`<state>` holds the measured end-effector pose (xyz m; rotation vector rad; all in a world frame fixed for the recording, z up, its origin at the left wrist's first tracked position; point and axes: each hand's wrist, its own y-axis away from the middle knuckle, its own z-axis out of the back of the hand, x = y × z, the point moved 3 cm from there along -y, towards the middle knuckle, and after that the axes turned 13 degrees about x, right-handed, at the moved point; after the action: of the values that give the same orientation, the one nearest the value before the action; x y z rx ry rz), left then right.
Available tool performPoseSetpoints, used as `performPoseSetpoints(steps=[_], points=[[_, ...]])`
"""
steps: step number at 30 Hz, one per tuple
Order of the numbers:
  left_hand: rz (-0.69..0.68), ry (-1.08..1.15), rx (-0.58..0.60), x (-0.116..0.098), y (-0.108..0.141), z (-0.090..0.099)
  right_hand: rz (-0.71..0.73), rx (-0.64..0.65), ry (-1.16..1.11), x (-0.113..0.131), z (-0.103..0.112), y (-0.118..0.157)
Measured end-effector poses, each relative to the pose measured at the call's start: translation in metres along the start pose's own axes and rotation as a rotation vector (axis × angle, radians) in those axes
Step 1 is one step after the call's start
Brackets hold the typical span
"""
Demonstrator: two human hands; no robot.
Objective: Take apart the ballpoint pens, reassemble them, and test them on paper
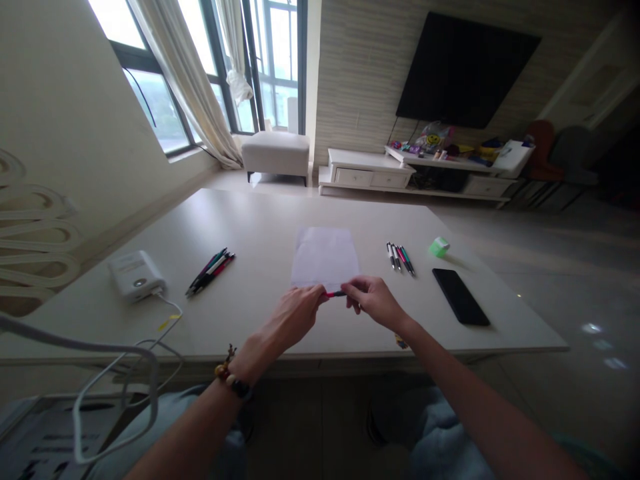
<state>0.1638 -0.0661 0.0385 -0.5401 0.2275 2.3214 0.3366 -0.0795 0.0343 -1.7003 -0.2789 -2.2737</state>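
A red pen with a dark end (pixel 334 294) is stretched between my two hands, just above the near edge of a sheet of white paper (pixel 325 253). My left hand (pixel 299 308) is closed around the pen's red end. The fingers of my right hand (pixel 373 300) pinch its dark end. To the right of the paper, several pens (pixel 400 258) lie side by side in a row. A looser bunch of several pens (pixel 211 271) rests on the left of the table.
The white table (pixel 260 330) also bears a white power bank (pixel 135 275) with a cable at left. A black phone (pixel 460 297) and a small green-and-white container (pixel 439 247) lie at right. A grey-white cable (pixel 150 380) loops over the near left edge.
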Motion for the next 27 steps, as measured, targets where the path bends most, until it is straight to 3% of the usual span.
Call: performPoseSetpoints(steps=[5,11,14,18,22,27], points=[[-0.031,0.346,0.028,0.002,-0.004,-0.016,0.083,-0.11,0.055,0.008,0.013,0.002],[-0.058,0.865,0.119,-0.004,-0.008,-0.029,0.093,-0.138,-0.02,0.009,0.015,0.002],[-0.065,0.991,0.107,-0.007,-0.009,-0.029,0.059,-0.168,-0.14,0.007,0.009,0.0],[-0.048,1.14,0.118,-0.009,-0.011,-0.033,0.056,-0.093,-0.327,0.008,0.002,-0.004],[-0.045,1.243,0.134,-0.009,-0.014,-0.04,0.062,-0.159,-0.312,0.011,0.004,-0.004],[-0.03,1.382,0.137,-0.01,-0.017,-0.046,0.083,-0.055,-0.382,0.015,0.002,-0.005]])
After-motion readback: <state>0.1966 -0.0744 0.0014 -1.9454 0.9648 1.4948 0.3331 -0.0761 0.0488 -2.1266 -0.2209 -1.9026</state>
